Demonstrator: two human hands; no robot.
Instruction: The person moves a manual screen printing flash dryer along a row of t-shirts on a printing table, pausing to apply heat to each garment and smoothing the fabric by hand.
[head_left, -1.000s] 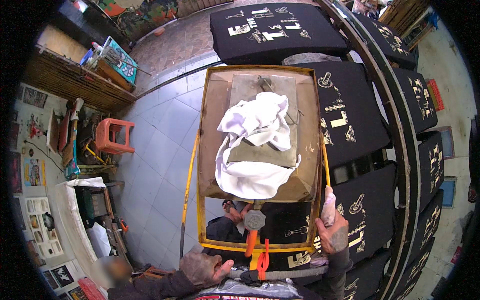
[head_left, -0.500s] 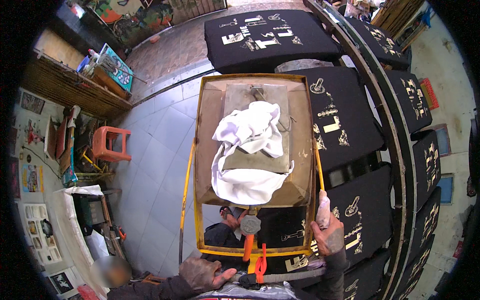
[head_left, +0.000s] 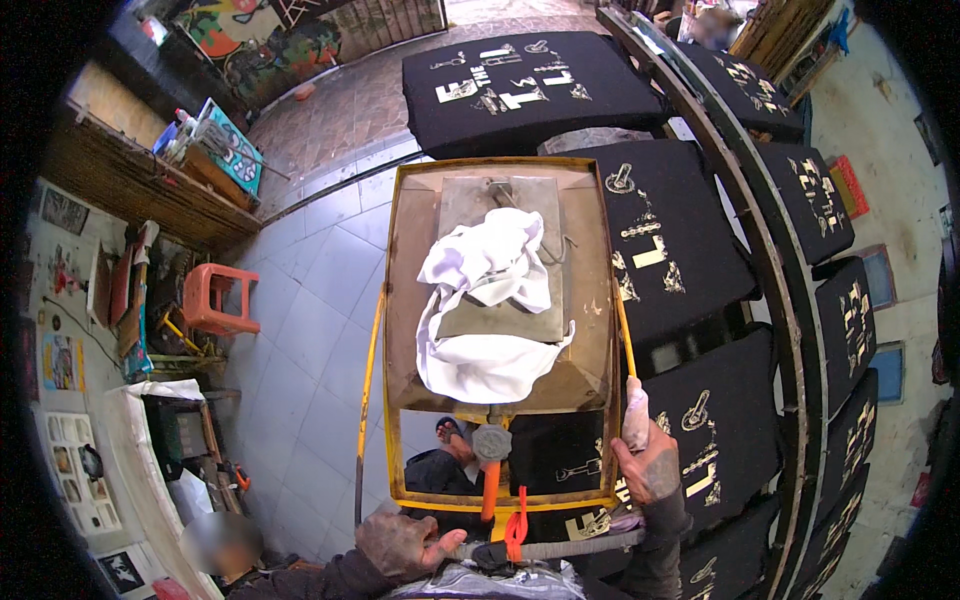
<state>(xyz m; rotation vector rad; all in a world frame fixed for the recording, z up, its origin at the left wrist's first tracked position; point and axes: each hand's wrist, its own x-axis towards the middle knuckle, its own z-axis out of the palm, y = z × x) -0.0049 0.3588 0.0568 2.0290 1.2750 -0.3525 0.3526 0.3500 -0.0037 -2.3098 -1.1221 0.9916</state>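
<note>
A yellow-framed wheeled metal unit (head_left: 398, 250) fills the middle, with a white crumpled cloth (head_left: 480, 260) on its grey plate (head_left: 535, 320). My right hand (head_left: 648, 465) is closed around the cloth-wrapped handle (head_left: 636, 405) on the unit's right side. My left hand (head_left: 395, 540) is low near the lower bar (head_left: 570, 550), its thumb out and fingers loosely bent, holding nothing visible. A grey knob (head_left: 492, 441) on an orange shaft and a red strap (head_left: 516, 525) sit between my hands. A sandaled foot shows through the lower frame.
Black printed shirts (head_left: 680, 240) lie on boards in rows along a long metal rail (head_left: 800, 370) at right. An orange plastic stool (head_left: 215, 300) stands left on the tiled floor (head_left: 300, 350). A blurred head (head_left: 222, 545) shows lower left, another person (head_left: 712, 30) far top right.
The view has shifted, and the unit with the cloth now appears further left, its far edge lower. Both my hands appear slightly further left. My right hand keeps its grip.
</note>
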